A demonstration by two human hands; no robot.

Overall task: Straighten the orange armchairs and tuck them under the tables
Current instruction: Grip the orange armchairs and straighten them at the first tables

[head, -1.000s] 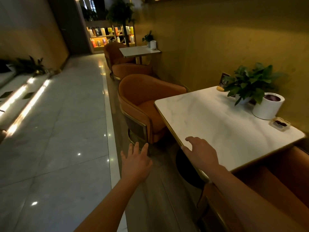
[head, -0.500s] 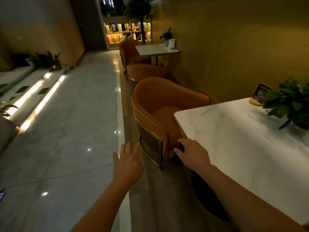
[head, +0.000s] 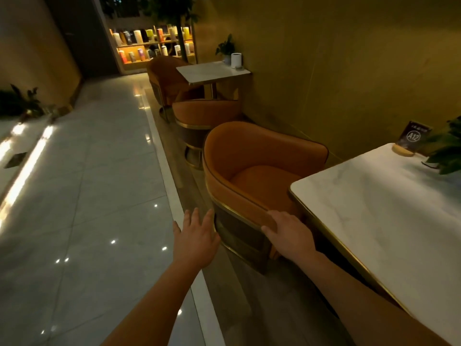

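An orange armchair (head: 252, 168) with a gold-trimmed dark base stands at the far end of the near white marble table (head: 379, 211), its seat facing the table and partly under it. My right hand (head: 287, 233) rests on the chair's near arm, fingers laid over the edge. Just left of that same arm my left hand (head: 195, 236) hovers with fingers spread, holding nothing. Two more orange armchairs, one near (head: 204, 113) and one far (head: 167, 76), flank a second white table (head: 212, 71) farther along the wall.
A yellow wall runs along the right. A potted plant (head: 446, 146) and an "A12" sign (head: 411, 138) sit on the near table. Polished marble floor (head: 82, 196) stretches left, with floor lights and plants at the far left. Lit shelves (head: 152, 46) close the corridor.
I have moved forward along the table to the armchair. My right hand left the table edge and landed on the chair's arm; my left hand came up beside it.
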